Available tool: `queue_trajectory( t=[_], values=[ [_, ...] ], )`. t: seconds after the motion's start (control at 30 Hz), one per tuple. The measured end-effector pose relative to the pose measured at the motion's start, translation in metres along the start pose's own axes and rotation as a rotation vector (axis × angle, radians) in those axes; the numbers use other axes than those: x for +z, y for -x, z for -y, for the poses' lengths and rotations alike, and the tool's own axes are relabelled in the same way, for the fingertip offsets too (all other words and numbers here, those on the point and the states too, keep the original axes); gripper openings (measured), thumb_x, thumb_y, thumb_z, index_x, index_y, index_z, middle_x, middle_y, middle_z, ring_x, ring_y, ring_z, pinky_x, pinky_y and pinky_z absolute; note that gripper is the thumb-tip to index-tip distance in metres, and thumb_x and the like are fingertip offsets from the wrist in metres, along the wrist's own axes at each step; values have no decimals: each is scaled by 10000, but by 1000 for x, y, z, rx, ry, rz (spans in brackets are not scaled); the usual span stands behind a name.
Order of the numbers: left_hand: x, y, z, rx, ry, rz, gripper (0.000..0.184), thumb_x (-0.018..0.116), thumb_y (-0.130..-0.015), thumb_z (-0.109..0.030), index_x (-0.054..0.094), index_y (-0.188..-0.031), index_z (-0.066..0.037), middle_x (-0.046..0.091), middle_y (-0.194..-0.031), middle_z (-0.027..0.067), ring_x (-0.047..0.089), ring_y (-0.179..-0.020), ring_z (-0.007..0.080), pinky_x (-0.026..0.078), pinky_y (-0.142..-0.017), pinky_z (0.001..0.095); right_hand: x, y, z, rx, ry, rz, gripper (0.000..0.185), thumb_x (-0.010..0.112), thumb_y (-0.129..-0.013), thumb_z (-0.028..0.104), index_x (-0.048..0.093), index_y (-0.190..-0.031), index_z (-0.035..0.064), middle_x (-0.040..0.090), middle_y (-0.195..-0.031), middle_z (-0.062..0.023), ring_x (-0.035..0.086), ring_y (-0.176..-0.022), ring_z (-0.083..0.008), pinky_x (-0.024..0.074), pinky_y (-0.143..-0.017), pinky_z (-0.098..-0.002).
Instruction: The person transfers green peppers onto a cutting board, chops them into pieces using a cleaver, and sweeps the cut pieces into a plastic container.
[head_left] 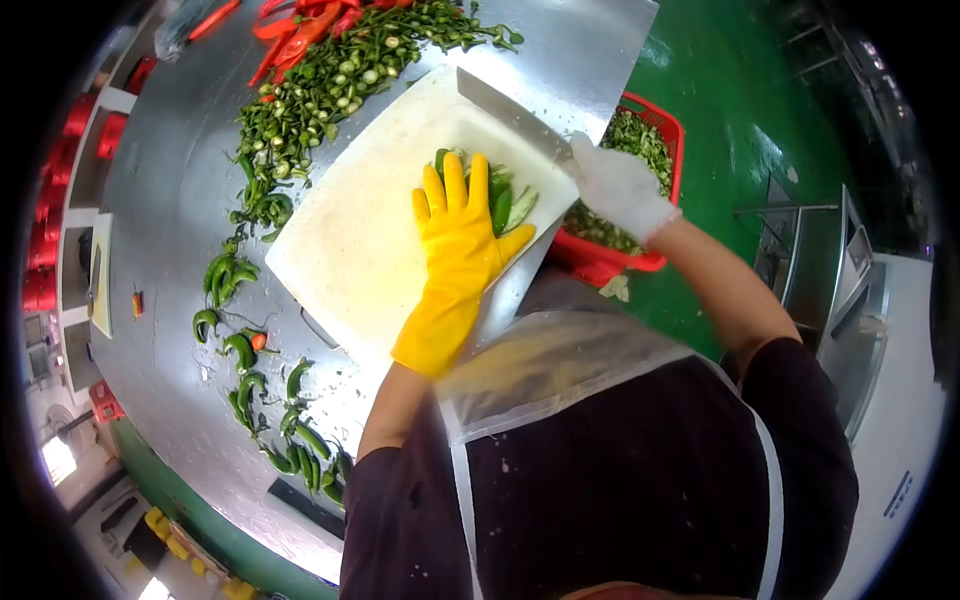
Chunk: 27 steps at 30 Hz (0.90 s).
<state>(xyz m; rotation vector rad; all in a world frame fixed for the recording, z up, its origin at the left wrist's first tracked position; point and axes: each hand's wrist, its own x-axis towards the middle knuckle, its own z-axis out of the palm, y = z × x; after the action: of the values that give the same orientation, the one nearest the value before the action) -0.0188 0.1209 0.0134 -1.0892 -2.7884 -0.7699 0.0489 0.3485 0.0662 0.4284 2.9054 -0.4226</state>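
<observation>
My left hand (458,235), in a yellow rubber glove, lies with its fingers stretched and spread over green peppers (502,208) on a white cutting board (350,220). Parts of the peppers are hidden beneath it. At the board's right edge, my right hand (615,183), in a white glove, is closed on a cleaver (512,118); the handle is hidden in the grip. The broad blade slants across the board's upper right corner, apart from my left fingers.
A metal table (165,225) carries the board. Chopped green pepper pieces (325,115) and red peppers (300,40) lie beyond it, whole green peppers (240,350) to the left. Against the table's right side, a red basket (676,135) holds cut green pieces.
</observation>
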Motion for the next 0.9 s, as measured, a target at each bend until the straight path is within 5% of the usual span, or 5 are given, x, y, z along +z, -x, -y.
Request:
queue_trajectory(
  t=[0.27, 0.47, 0.67, 0.9],
  values=[
    [1, -4, 36, -222, 63, -154, 1017, 854, -796, -480, 424, -1543, 61, 506, -1510, 318, 457, -1403, 525, 365, -1192, 552, 7, -15, 47, -296, 229, 122, 198, 482, -1010, 183, 542, -1149, 55, 747, -939, -212, 751, -861, -450, 586, -752, -564],
    [-17, 14, 39, -101, 121, -311, 816, 882, -794, -337, 563, -1433, 58, 605, -1368, 312, 549, -1273, 518, 487, -1077, 525, -13, -31, 51, -243, 119, 232, 219, 517, -1001, 219, 545, -1157, 67, 736, -944, -225, 740, -877, -473, 577, -768, -574],
    [-3, 27, 46, -69, 110, -442, 425, 836, -847, -192, 738, -1211, 5, 680, -1240, 276, 622, -1169, 488, 528, -1026, 507, -58, -22, 70, -356, 213, 302, 220, 547, -996, 223, 557, -1152, 69, 731, -897, -211, 745, -860, -458, 577, -738, -578],
    [2, 26, 51, -9, 138, -433, 255, 816, -859, -36, 758, -1102, 16, 716, -1136, 213, 663, -1096, 436, 553, -965, 477, -13, -62, 68, -438, 188, 371, 216, 549, -992, 220, 552, -1135, 58, 727, -880, -206, 732, -830, -457, 565, -731, -580]
  ],
)
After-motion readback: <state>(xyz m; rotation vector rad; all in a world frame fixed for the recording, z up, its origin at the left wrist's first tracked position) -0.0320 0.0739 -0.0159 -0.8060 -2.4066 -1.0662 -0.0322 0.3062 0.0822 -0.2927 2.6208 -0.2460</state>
